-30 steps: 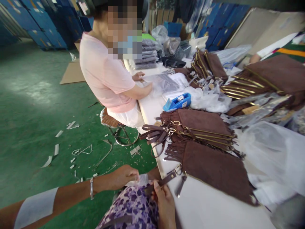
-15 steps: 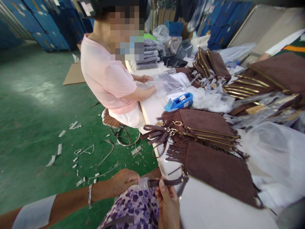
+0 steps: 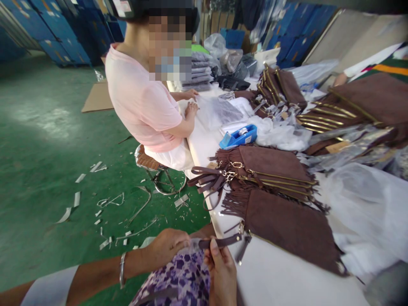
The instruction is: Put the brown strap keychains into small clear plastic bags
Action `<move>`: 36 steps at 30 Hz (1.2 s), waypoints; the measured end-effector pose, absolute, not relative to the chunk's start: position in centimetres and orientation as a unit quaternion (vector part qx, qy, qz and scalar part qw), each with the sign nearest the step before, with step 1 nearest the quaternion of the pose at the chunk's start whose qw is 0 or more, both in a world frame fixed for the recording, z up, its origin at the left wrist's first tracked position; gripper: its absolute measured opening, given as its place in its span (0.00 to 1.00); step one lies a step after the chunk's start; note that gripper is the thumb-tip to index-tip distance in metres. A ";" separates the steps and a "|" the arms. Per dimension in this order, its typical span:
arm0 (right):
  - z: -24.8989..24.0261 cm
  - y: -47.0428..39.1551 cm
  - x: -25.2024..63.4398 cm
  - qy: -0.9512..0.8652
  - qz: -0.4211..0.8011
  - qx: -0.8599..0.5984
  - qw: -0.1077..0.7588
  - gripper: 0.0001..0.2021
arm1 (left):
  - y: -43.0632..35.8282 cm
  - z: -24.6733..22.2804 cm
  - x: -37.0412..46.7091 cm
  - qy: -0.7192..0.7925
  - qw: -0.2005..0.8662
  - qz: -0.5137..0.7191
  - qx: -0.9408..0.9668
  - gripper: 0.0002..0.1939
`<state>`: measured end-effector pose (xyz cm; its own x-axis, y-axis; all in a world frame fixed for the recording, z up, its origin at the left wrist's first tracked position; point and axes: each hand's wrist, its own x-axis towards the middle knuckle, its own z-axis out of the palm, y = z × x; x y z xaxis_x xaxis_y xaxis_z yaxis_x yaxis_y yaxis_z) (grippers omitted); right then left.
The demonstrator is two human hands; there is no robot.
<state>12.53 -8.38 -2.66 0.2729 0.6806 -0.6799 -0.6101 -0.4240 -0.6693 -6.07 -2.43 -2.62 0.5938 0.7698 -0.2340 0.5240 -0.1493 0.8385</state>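
A brown fringed bag (image 3: pixel 290 229) lies flat near the table's front edge, its short wrist strap (image 3: pixel 228 241) reaching toward me. My right hand (image 3: pixel 221 270) pinches this strap between thumb and fingers. On the strap's free end sits a small clear plastic sleeve (image 3: pixel 194 245), gripped by the closed fingers of my left hand (image 3: pixel 167 248). A metal bangle is on that wrist. Whether the strap's tip is fully inside the sleeve cannot be made out. Behind this bag lies a stack of similar fringed bags (image 3: pixel 270 163) with gold zips and dangling straps.
A blue tape dispenser (image 3: pixel 239 136) stands beyond the stack. A co-worker in a pink top (image 3: pixel 143 93) sits at the table handling clear plastic. More brown bags (image 3: pixel 366 102) and a crumpled plastic bag (image 3: pixel 366 204) lie to the right. Scraps litter the green floor (image 3: pixel 79 148).
My hands have stayed close together on the strap and sleeve, with only a slight shift. The co-worker's hands have drawn back to the near edge of the plastic.
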 end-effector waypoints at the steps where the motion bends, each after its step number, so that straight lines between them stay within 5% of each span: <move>1: -2.6 -8.4 12.5 -0.033 0.608 -0.587 0.533 0.26 | -2.5 -2.7 -5.8 0.445 0.507 0.127 0.727 0.33; 12: -3.8 -8.7 12.6 -0.058 0.633 -0.570 0.520 0.22 | -3.9 -2.9 -4.1 0.428 0.777 0.183 0.424 0.27; 21: -3.6 -9.4 14.0 -0.194 0.653 -0.596 0.425 0.23 | -2.6 -2.3 -0.8 0.421 0.779 0.146 0.441 0.17; 29: -1.7 -8.3 18.8 -0.431 0.323 -0.777 0.326 0.27 | -1.4 -2.5 -3.5 0.491 0.717 0.101 0.484 0.12; 36: -2.6 -5.9 18.9 -0.422 0.363 -0.762 0.330 0.25 | -1.2 -3.2 -2.4 0.508 0.687 0.083 0.512 0.20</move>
<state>18.90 -5.92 -2.56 0.3801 0.8830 -0.2753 0.4038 -0.4262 -0.8095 -2.41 -1.18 -3.19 0.4696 0.6349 -0.6134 0.4066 0.4612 0.7886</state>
